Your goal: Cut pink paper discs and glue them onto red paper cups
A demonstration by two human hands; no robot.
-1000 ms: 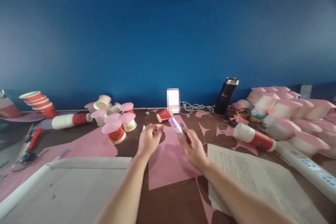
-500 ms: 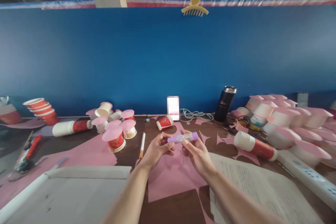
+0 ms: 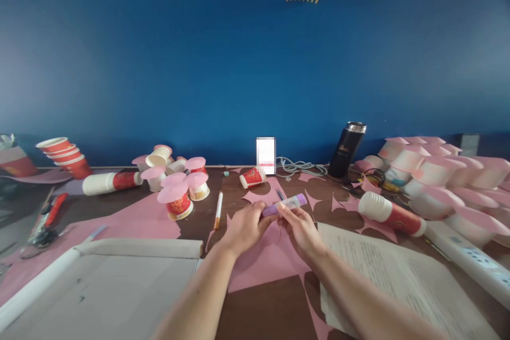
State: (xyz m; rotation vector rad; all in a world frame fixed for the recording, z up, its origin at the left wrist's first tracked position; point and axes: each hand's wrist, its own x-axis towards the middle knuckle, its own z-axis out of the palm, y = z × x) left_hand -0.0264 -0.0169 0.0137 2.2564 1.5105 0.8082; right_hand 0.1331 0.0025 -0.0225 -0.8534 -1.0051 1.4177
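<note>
A purple glue stick (image 3: 292, 203) is held between both hands above a pink paper sheet (image 3: 263, 271), tilted up to the right. My left hand (image 3: 247, 227) is closed round its left end. The fingers of my right hand (image 3: 299, 229) pinch it near the middle. Just behind the hands, a dark pen-like item (image 3: 281, 194) shows in part. A red paper cup (image 3: 252, 178) lies on its side beyond them, beside a blurred white upright rectangle (image 3: 266, 155).
At left are a white tray (image 3: 119, 247), cups with pink discs (image 3: 175, 194) and a utility knife (image 3: 218, 210). To the right lie printed papers (image 3: 382, 271), stacked cups (image 3: 392, 215), a power strip (image 3: 466, 255) and many pink-topped cups (image 3: 434, 170). A black flask (image 3: 347, 150) stands behind.
The glue stick has tilted further, its right end higher. My left hand has wrapped more fully round its left end. The view has dipped slightly.
</note>
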